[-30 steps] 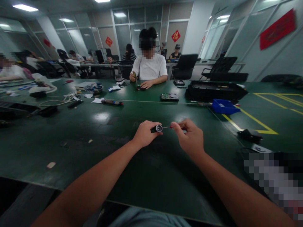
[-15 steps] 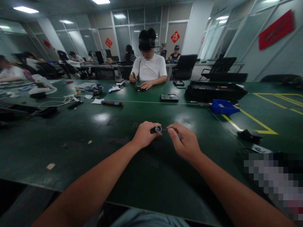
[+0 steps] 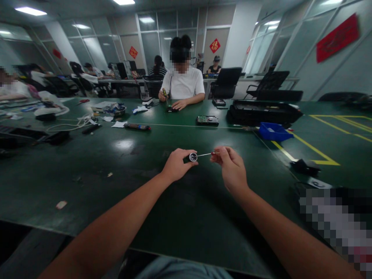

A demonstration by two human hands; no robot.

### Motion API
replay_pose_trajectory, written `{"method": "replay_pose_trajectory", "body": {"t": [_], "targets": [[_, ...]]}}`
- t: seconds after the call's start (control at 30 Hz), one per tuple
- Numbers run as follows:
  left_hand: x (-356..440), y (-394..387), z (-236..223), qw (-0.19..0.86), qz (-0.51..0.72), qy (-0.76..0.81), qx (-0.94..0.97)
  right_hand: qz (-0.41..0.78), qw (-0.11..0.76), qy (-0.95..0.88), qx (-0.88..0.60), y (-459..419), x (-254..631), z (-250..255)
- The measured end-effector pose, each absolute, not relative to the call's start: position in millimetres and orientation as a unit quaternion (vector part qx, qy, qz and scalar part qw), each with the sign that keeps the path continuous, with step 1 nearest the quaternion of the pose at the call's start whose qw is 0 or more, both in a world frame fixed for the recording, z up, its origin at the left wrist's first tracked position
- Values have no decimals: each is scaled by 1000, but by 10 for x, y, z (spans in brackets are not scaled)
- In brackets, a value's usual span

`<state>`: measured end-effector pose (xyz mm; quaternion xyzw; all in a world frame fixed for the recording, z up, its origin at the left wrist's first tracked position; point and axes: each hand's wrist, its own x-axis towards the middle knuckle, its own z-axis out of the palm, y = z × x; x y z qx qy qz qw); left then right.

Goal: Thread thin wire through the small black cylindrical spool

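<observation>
Black short cylinder with a bright silvery ring around its round end (image 3: 193,157) sits in the person's left hand (image 3: 178,165), raised over a dark green, glossy tabletop (image 3: 174,217), near the middle of the view. Its ringed end faces the wearer; within the pale rim the face is dark, crossed by small light-coloured details too fine to make out. The black side shows only as a short strip, the rest being covered by the hand. The left hand is bent into a C, its thumb below and fingers above, gripping the cylinder between them. The right hand (image 3: 235,168) is mostly closed, thumb and fingertips pinching a slim tool with a thin, straight metal shaft and a red part at the grip (image 3: 204,155). That shaft slants slightly down leftward to the ringed end; whether the tip enters it or only touches the rim cannot be told. Beyond the hands lie a black rectangular block with a green circuit board (image 3: 207,120) and, farther right, a blue plastic bin (image 3: 274,135).
</observation>
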<state>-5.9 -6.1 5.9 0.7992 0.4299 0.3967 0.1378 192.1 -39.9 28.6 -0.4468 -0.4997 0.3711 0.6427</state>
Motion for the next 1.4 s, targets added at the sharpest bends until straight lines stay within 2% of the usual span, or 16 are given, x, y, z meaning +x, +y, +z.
{"method": "replay_pose_trajectory", "body": {"t": [0.1,0.17,0.33,0.47,0.83,1.0,1.33,1.4], "targets": [[-62,-63,74,125,397,432,800,482,644,-412,-429,-318,1958,254],[-60,-62,74,119,392,432,803,496,649,-390,-426,-290,1973,243],[-50,-62,65,119,385,427,810,366,659,-471,-458,-333,1967,250],[-41,-65,67,122,383,430,809,256,608,-566,-495,-425,1943,294],[-52,-28,11,121,375,423,816,59,496,-676,-541,-560,1945,437],[-54,-27,9,122,377,422,815,34,486,-689,-536,-563,1958,438],[-53,-28,19,122,370,429,815,67,457,-746,-479,-583,1961,433],[-51,-29,20,123,371,428,815,90,475,-729,-484,-581,1955,427]]}}
